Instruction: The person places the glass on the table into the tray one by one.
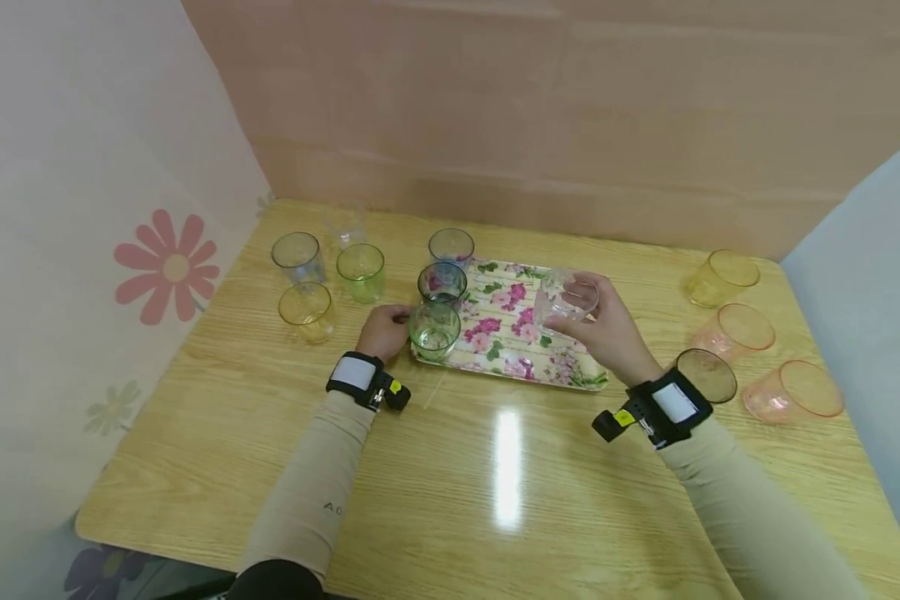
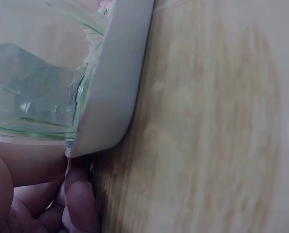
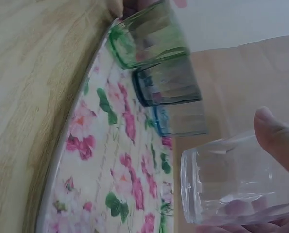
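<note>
A floral tray (image 1: 506, 337) lies on the table with a green glass (image 1: 435, 335), a dark glass (image 1: 442, 283) and a blue glass (image 1: 452, 247) lined up along its left end. My left hand (image 1: 383, 332) pinches the tray's left corner, beside the green glass; the thumb and fingers meet at the rim in the left wrist view. Above the right part of the tray, my right hand (image 1: 610, 329) grips a clear glass (image 1: 557, 304) around its side. In the right wrist view, the clear glass (image 3: 231, 179) is apart from the tray surface.
On the left stand a bluish glass (image 1: 298, 257), a yellow glass (image 1: 307, 315), a green glass (image 1: 362, 275) and a clear glass (image 1: 347, 225). By my right forearm are a yellow glass (image 1: 720, 279), two pink glasses (image 1: 733, 333) and a dark-rimmed glass (image 1: 708, 377). Walls border the table.
</note>
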Action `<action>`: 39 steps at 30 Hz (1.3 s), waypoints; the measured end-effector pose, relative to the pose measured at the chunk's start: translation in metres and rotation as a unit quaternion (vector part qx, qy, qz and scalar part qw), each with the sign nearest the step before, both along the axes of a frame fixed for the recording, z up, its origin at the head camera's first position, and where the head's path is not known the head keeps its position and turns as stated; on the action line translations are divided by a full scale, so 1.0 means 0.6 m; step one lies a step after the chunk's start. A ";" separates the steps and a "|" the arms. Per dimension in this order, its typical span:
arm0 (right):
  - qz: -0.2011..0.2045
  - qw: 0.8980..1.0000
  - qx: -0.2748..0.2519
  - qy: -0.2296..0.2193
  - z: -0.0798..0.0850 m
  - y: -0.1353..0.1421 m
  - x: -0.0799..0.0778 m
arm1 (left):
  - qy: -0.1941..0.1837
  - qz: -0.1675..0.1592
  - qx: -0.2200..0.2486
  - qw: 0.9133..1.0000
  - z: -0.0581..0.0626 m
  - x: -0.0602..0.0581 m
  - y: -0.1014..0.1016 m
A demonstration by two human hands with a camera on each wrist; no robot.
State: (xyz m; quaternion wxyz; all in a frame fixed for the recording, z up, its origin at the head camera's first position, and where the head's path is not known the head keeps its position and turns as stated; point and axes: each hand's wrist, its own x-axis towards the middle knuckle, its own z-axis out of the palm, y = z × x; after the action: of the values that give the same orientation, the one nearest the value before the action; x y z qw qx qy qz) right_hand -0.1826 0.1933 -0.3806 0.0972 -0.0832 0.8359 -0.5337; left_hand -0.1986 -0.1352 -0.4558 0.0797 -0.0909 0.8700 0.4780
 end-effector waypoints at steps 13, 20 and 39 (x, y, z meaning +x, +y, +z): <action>0.013 0.998 0.057 -0.012 -0.011 -0.055 -0.058 | 0.010 0.012 0.006 1.000 -0.001 -0.001 0.002; 0.011 0.997 0.074 -0.005 -0.007 -0.078 -0.093 | 0.002 0.014 0.009 1.000 -0.006 -0.003 0.002; 0.006 0.997 0.064 -0.040 -0.060 -0.142 -0.135 | 0.009 0.030 0.015 0.999 -0.014 -0.005 -0.002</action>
State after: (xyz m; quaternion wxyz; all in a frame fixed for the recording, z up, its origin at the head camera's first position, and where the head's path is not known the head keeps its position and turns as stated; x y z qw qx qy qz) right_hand -0.2638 0.1079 -0.4165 0.1384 -0.0603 0.8636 -0.4811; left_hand -0.2015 -0.1363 -0.4643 0.0590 -0.1115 0.8602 0.4941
